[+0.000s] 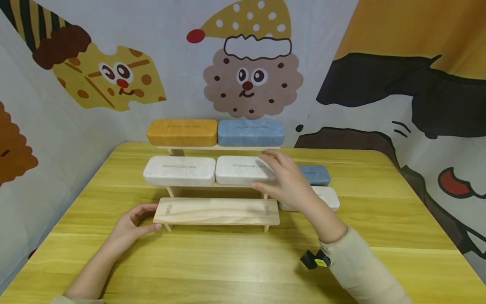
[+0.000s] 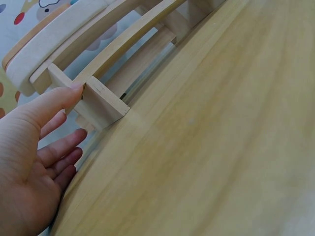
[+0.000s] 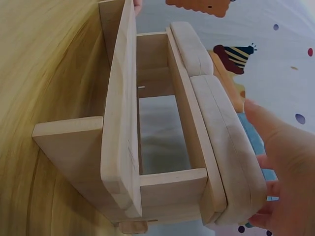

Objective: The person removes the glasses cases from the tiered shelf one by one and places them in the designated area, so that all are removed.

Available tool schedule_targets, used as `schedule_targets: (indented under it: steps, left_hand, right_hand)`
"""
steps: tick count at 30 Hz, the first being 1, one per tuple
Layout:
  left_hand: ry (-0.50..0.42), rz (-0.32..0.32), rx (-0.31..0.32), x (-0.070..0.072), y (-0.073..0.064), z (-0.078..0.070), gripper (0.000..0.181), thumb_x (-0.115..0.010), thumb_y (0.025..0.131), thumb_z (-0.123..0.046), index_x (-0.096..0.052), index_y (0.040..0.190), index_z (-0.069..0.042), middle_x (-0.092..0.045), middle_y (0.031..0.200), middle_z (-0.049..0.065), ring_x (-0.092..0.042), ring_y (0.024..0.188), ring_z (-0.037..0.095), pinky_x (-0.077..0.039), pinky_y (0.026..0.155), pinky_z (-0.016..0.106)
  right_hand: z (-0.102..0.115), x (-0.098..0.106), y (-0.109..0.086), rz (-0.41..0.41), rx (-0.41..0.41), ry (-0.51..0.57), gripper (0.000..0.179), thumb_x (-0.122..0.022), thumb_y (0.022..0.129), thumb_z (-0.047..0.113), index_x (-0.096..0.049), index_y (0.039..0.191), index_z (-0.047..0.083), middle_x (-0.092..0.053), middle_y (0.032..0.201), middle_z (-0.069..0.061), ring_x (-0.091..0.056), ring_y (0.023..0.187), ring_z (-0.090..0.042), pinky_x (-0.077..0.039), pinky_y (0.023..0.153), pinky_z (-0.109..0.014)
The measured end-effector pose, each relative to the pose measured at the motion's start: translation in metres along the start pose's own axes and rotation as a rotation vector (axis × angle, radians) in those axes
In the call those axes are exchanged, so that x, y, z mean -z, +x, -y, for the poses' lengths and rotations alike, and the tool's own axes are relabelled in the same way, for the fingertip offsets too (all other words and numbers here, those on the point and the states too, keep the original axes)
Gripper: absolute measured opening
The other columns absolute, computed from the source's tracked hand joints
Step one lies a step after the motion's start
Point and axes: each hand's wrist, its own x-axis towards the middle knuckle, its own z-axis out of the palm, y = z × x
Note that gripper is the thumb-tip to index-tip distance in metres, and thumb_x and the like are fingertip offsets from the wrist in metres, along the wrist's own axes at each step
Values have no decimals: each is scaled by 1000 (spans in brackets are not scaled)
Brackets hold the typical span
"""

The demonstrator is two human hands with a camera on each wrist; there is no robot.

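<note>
A three-step wooden stand holds glasses cases on its upper two steps. My left hand is at the left end of the bare bottom step, its thumb at the front corner and the other fingers loosely bent beside it. My right hand is around the right end of a white glasses case on the middle step. In the right wrist view the thumb stands above that case, while the other fingertips are partly hidden behind it. Left of it sits another white case.
An orange case and a blue case fill the top step. Right of the stand, another blue case and a white case lie on the wooden table. A cartoon-printed cloth hangs behind.
</note>
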Motion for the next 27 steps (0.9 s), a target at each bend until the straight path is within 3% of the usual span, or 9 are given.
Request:
schedule_targets:
  steps: [19, 27]
  left_hand:
    - [-10, -6, -26, 0, 1, -1, 50, -77, 82, -11, -55, 125, 3, -58, 122, 9, -52, 107, 1, -40, 90, 14]
    - [-7, -12, -31, 0, 1, 0, 50, -77, 82, -11, -55, 125, 3, -58, 122, 6, -51, 107, 0, -39, 90, 13]
  right_hand:
    - [5, -10, 8, -27, -74, -56, 73, -67, 82, 56, -48, 140, 15, -44, 134, -13, -43, 119, -29, -41, 97, -47]
    - [5, -16, 9, -79, -15, -110, 74, -72, 80, 52, -52, 134, 7, -47, 125, -23, -47, 106, -34, -45, 86, -46]
